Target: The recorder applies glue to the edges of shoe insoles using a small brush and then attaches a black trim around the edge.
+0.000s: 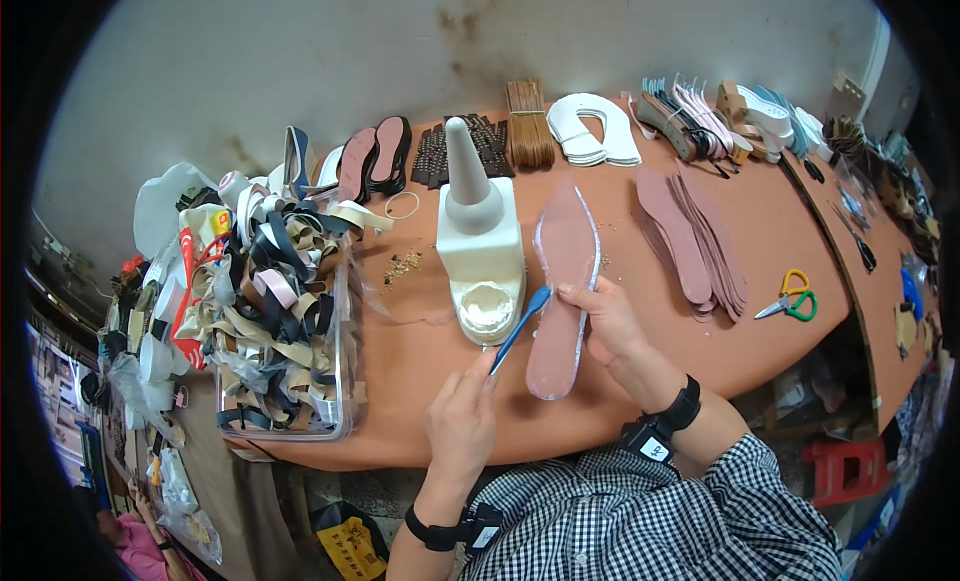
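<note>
Head view showed a long brown worktable (420, 371) running across the frame, and on its left end sat the biggest container, a clear plastic bin (335, 401) heaped above its rim with tangled straps (270, 301) in beige, black, pink and white. Right of the bin stood a white glue dispenser (482, 241) with a tall cone top; the round well (487, 309) at its near end held whitish paste. Farther right lay a fanned stack of pink insoles (695, 241), and along the far edge were rows of soles and white cutouts (592, 129). The right hand (608, 321) was closed loosely on the edge of a pointed pink insole (562, 301) with a clear rim, holding it tilted just above the table, beside the dispenser. The left hand (462, 421) pinched a blue brush (520, 329), its tip touching the insole's left edge, close by the well. Green-and-yellow scissors (790, 299) lay well apart on the right.
</note>
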Tool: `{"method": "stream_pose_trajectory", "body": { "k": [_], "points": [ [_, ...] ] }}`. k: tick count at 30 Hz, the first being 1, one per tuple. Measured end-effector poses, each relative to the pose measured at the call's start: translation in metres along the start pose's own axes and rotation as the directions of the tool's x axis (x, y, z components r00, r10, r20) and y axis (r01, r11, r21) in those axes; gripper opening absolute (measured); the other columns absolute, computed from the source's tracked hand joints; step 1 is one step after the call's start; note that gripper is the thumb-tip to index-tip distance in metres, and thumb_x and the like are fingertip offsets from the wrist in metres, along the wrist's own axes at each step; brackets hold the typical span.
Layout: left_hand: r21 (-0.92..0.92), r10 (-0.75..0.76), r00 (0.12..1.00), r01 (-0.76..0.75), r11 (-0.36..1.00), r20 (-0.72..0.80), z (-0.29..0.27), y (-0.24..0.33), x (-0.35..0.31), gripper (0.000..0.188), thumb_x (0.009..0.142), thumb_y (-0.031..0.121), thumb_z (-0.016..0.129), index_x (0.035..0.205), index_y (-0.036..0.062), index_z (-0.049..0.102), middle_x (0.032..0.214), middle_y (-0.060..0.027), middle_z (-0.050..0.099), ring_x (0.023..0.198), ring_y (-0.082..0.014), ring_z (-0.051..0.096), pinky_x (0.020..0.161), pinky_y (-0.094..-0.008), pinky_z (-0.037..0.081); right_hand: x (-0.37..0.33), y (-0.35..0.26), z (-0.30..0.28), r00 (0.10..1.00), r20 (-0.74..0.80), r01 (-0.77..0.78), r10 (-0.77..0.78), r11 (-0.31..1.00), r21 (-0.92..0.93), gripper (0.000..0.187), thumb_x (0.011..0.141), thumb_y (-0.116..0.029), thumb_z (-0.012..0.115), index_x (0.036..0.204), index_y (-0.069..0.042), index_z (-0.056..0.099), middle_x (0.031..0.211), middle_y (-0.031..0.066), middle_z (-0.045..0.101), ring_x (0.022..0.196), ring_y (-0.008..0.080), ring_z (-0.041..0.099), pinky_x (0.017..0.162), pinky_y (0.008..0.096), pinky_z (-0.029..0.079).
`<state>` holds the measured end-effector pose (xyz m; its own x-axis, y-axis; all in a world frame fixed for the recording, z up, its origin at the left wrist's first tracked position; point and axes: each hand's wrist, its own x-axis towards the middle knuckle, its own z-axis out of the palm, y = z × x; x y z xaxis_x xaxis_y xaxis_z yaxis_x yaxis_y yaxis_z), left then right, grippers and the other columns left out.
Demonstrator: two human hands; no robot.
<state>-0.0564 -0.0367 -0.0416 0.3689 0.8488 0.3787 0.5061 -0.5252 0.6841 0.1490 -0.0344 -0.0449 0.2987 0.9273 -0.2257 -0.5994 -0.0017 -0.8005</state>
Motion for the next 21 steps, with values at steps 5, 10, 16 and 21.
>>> {"method": "stream_pose_trajectory", "body": {
  "k": [5,10,16,21],
  "points": [
    [0.006,-0.019,0.999,0.018,1.000,0.038,0.001,0.000,-0.005,0.030,0.079,0.005,0.056,0.108,0.0100,0.059,0.066,-0.0119,0.050,0.056,-0.0267,0.053,0.051,-0.0346,0.043,0.005,0.000,-0.007,1.000,-0.018,0.005,-0.005,1.000,0.004,0.017,0.081,-0.008,0.056,0.097,-0.002,0.054,0.087,0.0065,0.059,0.077,0.0154,0.057,0.072,0.0304,0.048],
    [0.013,0.008,0.999,-0.009,1.000,0.036,0.000,-0.003,-0.013,0.028,0.078,0.004,0.057,0.106,0.0072,0.059,0.066,-0.0120,0.050,0.056,-0.0265,0.053,0.051,-0.0340,0.043,0.011,0.001,-0.013,0.999,-0.038,0.004,-0.003,1.000,0.021,0.016,0.081,-0.009,0.056,0.096,-0.002,0.054,0.088,0.0057,0.059,0.080,0.0149,0.056,0.075,0.0307,0.047],
    [0.027,-0.026,0.998,0.024,0.999,0.055,-0.005,-0.002,-0.022,0.026,0.079,0.004,0.057,0.105,0.0059,0.060,0.065,-0.0118,0.050,0.055,-0.0253,0.053,0.050,-0.0335,0.043,0.012,-0.005,-0.013,0.997,-0.071,0.022,-0.020,1.000,0.021,0.015,0.081,-0.009,0.056,0.095,-0.003,0.054,0.088,0.0052,0.058,0.081,0.0149,0.055,0.076,0.0305,0.046],
    [-0.022,-0.057,0.996,0.059,0.998,0.069,-0.005,-0.001,-0.030,0.025,0.079,0.002,0.056,0.104,0.0034,0.059,0.064,-0.0112,0.050,0.054,-0.0223,0.051,0.050,-0.0312,0.041,0.016,-0.006,-0.021,0.996,-0.079,0.053,-0.050,0.998,0.032,0.015,0.081,-0.009,0.055,0.095,-0.003,0.054,0.086,0.0047,0.057,0.078,0.0146,0.055,0.074,0.0307,0.047]
  ]
}}
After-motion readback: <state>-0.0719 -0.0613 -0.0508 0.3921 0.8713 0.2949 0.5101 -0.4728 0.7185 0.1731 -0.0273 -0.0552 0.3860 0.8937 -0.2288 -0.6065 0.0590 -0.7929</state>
